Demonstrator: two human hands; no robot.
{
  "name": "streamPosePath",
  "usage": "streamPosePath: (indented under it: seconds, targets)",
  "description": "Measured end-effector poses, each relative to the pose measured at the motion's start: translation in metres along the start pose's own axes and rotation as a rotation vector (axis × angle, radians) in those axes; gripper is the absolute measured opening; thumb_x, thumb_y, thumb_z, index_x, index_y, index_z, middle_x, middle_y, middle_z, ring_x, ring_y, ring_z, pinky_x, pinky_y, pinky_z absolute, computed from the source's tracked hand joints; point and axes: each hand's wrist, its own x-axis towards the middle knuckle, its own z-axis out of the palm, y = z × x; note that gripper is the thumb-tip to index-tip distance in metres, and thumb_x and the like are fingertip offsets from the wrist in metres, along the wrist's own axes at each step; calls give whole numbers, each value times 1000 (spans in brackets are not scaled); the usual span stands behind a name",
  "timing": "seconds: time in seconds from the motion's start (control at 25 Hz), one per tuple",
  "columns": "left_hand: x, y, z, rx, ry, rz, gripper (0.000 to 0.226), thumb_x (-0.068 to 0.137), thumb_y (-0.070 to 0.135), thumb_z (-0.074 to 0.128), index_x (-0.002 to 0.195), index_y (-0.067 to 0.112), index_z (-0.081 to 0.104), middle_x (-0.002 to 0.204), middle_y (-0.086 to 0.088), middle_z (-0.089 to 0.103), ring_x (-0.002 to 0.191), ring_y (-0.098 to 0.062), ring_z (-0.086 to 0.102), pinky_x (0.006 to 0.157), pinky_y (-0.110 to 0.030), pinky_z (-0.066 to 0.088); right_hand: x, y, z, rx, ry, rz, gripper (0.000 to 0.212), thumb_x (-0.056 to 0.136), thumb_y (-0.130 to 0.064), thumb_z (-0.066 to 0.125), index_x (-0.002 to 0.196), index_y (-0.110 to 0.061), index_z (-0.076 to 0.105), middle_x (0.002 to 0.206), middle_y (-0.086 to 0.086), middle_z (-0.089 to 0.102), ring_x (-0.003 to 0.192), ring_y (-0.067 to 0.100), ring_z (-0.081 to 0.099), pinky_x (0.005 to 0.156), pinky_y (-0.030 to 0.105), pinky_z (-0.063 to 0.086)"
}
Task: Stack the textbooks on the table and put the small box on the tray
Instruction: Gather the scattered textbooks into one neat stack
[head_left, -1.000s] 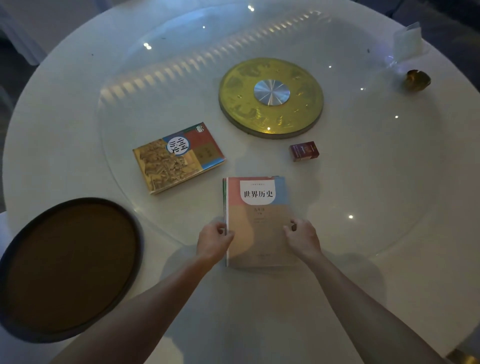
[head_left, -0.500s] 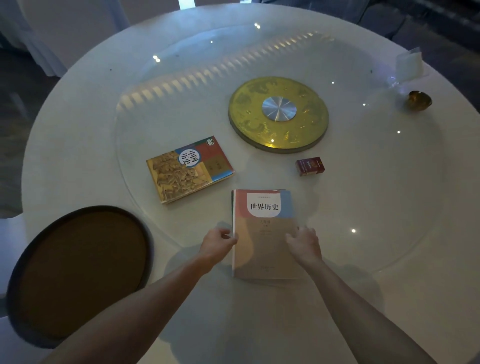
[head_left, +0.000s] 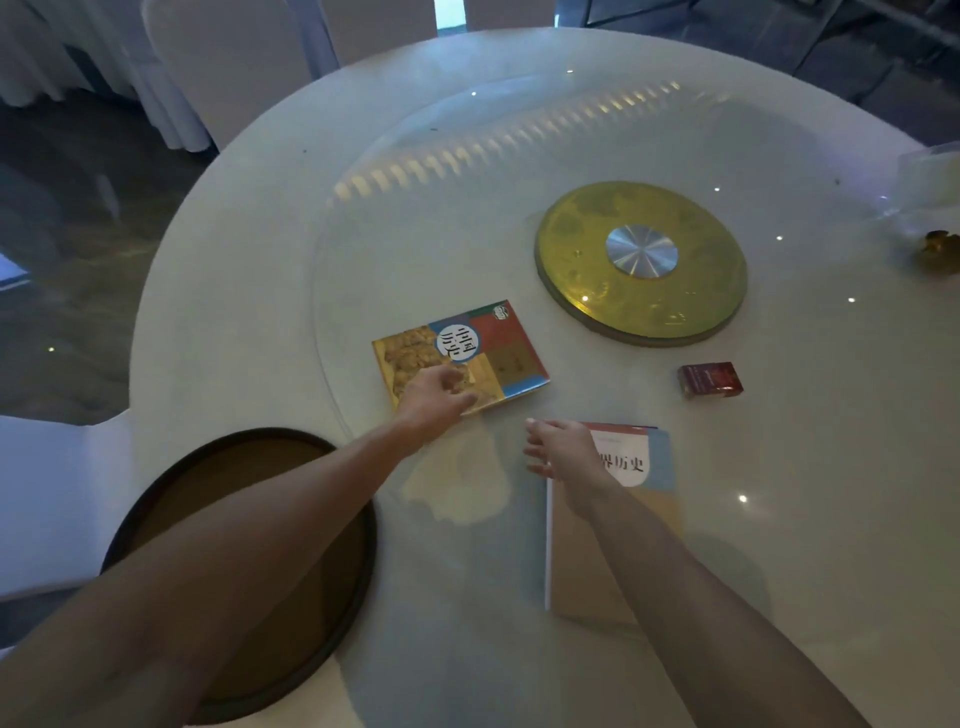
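Glossy gold-covered textbook (head_left: 460, 356) under loosely open left hand (head_left: 434, 397); right hand (head_left: 563, 449) open, empty, above flat pastel textbook (head_left: 613, 525).

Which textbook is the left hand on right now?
The left hand is on the tilted gold-and-red textbook, farther out. The other textbook lies square, nearer, under the right hand.

Tray (head_left: 156, 499) at the surface's (head_left: 260, 234) near-left edge. Two textbooks lie mid-surface: one (head_left: 498, 343) left and farther, one (head_left: 639, 525) nearer. Small box (head_left: 709, 379) right of them, disc (head_left: 641, 262) behind it.
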Motion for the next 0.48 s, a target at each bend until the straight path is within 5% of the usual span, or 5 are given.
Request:
streamPosePath:
  seconds: [0.12,0.2,0.36,0.48]
  targets:
    - [34,-5,-21,-6,28,-13,51,84,23,77,131,9,64,116,-3,69,85,-11,66,64,-18,51,14,-3,34,165,-27,102,16,94,-23,71,98,-10,63,105,17,66,98,28,67,93,47,59]
    - [57,-11,-34,-20,70,-61,51,82,23,76,131,14,63,111,-1,69,77,-10,68,67,-27,59,25,-1,50,227,-54,146,29,95,-24,70,113,-3,60,117,20,63,109,32,65,100,51,56]
    - [90,-32,-47,-13,120,-137,60,75,28,80,131,17,62,117,-8,71,98,-26,72,82,-46,63,38,1,67,276,-53,198,41,96,-24,68,129,-4,54,124,21,57,112,33,60,103,49,53]
    - [113,-43,-47,203,157,-94,76,77,34,79,144,17,50,147,-9,51,138,-30,46,107,-51,46,48,2,74,333,-65,217,54,97,-23,67,142,0,49,130,23,58,116,35,61,97,46,54]
